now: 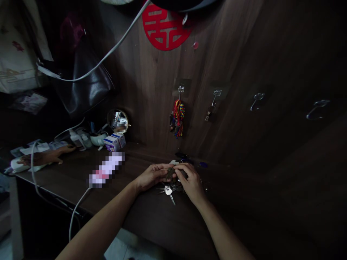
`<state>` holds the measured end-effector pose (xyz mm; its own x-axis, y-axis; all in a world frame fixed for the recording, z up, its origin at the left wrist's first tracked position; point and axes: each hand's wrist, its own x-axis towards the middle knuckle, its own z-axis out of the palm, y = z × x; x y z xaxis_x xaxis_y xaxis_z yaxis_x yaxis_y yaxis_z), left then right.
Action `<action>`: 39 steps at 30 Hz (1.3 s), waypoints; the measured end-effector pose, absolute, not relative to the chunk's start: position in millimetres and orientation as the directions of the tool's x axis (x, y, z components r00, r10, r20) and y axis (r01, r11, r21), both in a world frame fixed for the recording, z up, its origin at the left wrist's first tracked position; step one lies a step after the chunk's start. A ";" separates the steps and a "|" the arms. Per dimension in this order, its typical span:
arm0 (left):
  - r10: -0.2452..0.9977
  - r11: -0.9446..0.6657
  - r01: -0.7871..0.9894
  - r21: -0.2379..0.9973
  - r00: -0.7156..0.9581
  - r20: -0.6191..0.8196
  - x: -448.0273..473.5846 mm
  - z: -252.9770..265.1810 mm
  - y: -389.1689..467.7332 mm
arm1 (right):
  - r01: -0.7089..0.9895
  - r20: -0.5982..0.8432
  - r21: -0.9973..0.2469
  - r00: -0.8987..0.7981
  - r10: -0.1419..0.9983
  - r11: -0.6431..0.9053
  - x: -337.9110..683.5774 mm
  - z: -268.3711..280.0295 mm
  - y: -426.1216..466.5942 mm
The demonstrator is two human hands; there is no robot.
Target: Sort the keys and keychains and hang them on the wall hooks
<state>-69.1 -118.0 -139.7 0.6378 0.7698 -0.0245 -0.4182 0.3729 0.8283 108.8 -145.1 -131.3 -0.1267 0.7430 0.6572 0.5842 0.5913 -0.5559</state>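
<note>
Both my hands meet over the dark wooden desktop (151, 216), near the back panel. My left hand (153, 176) has its fingers closed around dark, dull keys (170, 174). From the other side my right hand (192, 180) pinches at the same keys, its thumb and fingertips bent inward. Below the hands, silver keys (168, 190) lie on the desktop, one pointing toward me. More metal pieces are partly hidden under my right hand. Just behind the fingers are a dark object (182, 156) and a small blue item (203, 164), too dim to name.
Hooks line the panel; one holds a colourful braided cord bunch (178, 117), another small keys (208, 115). Leftward are a blurred-out phone (107, 169) with a white cable (72, 216), small boxes (114, 142), a round mirror (118, 121), bottles (77, 139) and a black bag (84, 79).
</note>
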 end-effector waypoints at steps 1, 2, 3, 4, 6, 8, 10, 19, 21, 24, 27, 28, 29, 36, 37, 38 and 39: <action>0.769 0.374 -0.419 0.827 0.639 -0.023 -69.2 -139.8 -118.1 | 0.602 0.658 -0.539 -0.137 0.740 0.590 109.3 -131.0 -145.3; 0.768 0.375 -0.421 0.826 0.640 -0.023 -69.3 -139.8 -118.2 | 0.622 0.660 -0.515 -0.151 0.736 0.589 109.9 -130.6 -145.7; 0.767 0.377 -0.421 0.825 0.642 -0.023 -69.3 -139.8 -118.4 | 0.644 0.661 -0.485 -0.172 0.730 0.591 110.6 -130.1 -146.2; 0.765 0.379 -0.420 0.825 0.643 -0.023 -69.2 -139.6 -118.6 | 0.667 0.663 -0.450 -0.197 0.723 0.594 111.2 -129.5 -146.8; 0.763 0.381 -0.415 0.826 0.646 -0.027 -69.0 -138.8 -119.0 | 0.712 0.658 -0.376 -0.245 0.712 0.593 112.2 -128.2 -148.3; 0.758 0.387 -0.408 0.827 0.652 -0.033 -68.8 -137.8 -119.4 | 0.745 0.654 -0.320 -0.273 0.706 0.585 112.5 -127.2 -149.6; 0.748 0.395 -0.398 0.828 0.662 -0.039 -68.9 -136.8 -119.8 | 0.760 0.656 -0.301 -0.274 0.703 0.577 112.5 -126.9 -150.1; 0.813 0.367 -0.396 0.842 0.577 -0.083 -68.2 -141.0 -116.1 | 0.629 0.626 -0.617 0.027 0.780 0.473 117.1 -129.7 -146.4; 0.841 0.339 -0.405 0.849 0.535 -0.080 -67.3 -142.4 -114.0 | 0.522 0.551 -0.744 0.126 0.825 0.417 118.1 -128.3 -145.1; 0.895 0.268 -0.398 0.877 0.440 -0.074 -66.0 -144.4 -110.9 | 0.293 0.407 -0.897 0.250 0.879 0.332 119.8 -126.9 -142.4; 0.923 0.206 -0.371 0.906 0.382 -0.054 -65.1 -145.9 -109.6 | 0.077 0.282 -0.959 0.311 0.907 0.272 122.7 -127.2 -139.4; 0.925 0.192 -0.361 0.913 0.378 -0.045 -64.9 -146.2 -109.6 | 0.032 0.261 -0.964 0.317 0.912 0.265 123.8 -127.3 -138.7; 0.924 0.182 -0.351 0.919 0.379 -0.038 -64.8 -146.2 -109.9 | 0.002 0.250 -0.965 0.319 0.914 0.263 125.0 -127.2 -138.2; 0.928 0.107 -0.289 0.951 0.372 0.008 -64.2 -144.7 -112.1 | -0.081 0.215 -0.955 0.473 0.855 0.285 133.2 -118.6 -139.0; 0.931 0.095 -0.284 0.954 0.365 0.015 -64.1 -144.6 -112.2 | -0.100 0.203 -0.953 0.493 0.846 0.287 134.5 -116.2 -139.4; 0.933 0.086 -0.276 0.957 0.359 0.020 -64.1 -144.5 -112.2 | -0.117 0.192 -0.950 0.509 0.839 0.289 135.9 -113.6 -139.7; 0.935 0.079 -0.267 0.961 0.353 0.021 -64.0 -144.5 -112.3 | -0.127 0.184 -0.949 0.522 0.833 0.290 137.4 -110.5 -139.8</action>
